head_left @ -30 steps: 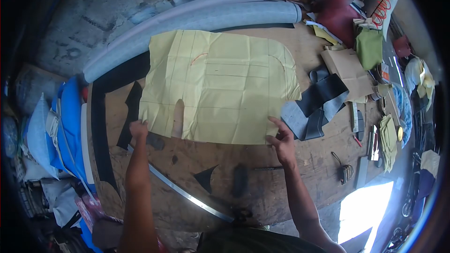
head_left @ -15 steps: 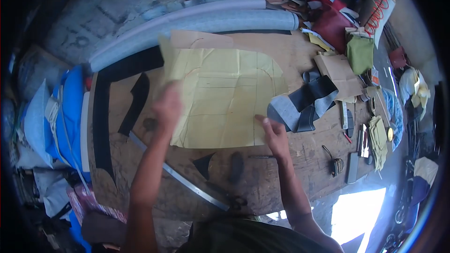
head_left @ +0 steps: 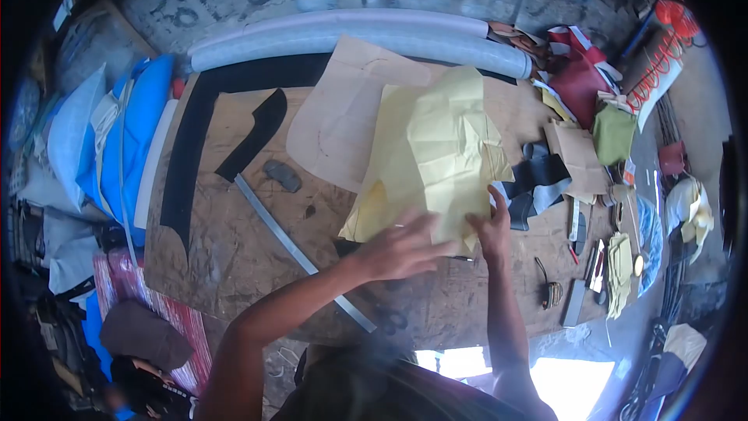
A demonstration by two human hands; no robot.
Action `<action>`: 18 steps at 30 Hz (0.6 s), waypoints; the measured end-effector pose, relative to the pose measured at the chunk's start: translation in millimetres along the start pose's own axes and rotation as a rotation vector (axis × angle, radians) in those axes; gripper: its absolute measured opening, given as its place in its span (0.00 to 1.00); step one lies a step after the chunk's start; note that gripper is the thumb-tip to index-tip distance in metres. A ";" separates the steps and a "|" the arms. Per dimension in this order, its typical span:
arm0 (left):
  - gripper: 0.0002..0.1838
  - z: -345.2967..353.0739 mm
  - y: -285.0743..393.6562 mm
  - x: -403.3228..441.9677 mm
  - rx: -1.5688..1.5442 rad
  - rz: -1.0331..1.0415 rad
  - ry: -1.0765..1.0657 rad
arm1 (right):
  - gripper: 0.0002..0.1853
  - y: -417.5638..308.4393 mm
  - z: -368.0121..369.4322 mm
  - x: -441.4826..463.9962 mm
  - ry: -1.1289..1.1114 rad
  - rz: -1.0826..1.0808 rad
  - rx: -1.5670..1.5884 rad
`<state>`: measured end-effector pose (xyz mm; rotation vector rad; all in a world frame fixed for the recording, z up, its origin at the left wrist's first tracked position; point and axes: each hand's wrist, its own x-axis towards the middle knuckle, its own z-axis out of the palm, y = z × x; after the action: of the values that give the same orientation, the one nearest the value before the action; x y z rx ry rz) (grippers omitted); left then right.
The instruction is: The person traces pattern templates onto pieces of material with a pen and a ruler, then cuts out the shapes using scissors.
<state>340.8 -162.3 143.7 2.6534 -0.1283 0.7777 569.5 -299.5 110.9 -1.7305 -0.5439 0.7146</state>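
A creased yellow sheet (head_left: 436, 148) lies folded over on the wooden table (head_left: 257, 281). My left hand (head_left: 401, 249) is over the sheet's near edge, fingers spread and slightly blurred. At the sheet's near right corner, my right hand (head_left: 491, 222) has its thumb and fingers around the edge. To the left of the yellow sheet, and partly under it, is a pale pinkish pattern piece (head_left: 331, 121). A long metal ruler (head_left: 292, 242) rests left of my left hand.
Two long rolls (head_left: 358, 37) lie along the back. Black material (head_left: 204, 132) borders the left side, with a curved black strip (head_left: 261, 129) inside it. Dark scraps (head_left: 538, 179), a tape measure (head_left: 552, 294) and folded green cloth (head_left: 619, 273) are at the right.
The yellow sheet's left part has been folded over to the right, uncovering the pinkish piece. My left hand has moved right, close to my right hand, and its fingers have spread. The view has shifted.
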 end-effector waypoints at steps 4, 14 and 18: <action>0.41 -88.2 -63.3 -96.9 0.317 -0.494 0.177 | 0.56 36.8 -42.3 13.5 -0.036 -0.090 -0.516; 0.35 -247.4 -284.4 -504.0 0.799 -1.583 0.036 | 0.31 -87.0 60.9 348.3 0.132 -0.855 -1.092; 0.33 -243.2 -327.3 -572.1 0.704 -1.717 0.048 | 0.48 -71.8 136.2 531.9 0.092 -1.115 -1.393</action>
<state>-202.4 222.7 -80.5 1.9995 2.3350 0.1885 850.9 174.1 55.6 -2.1199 -2.0060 -0.7631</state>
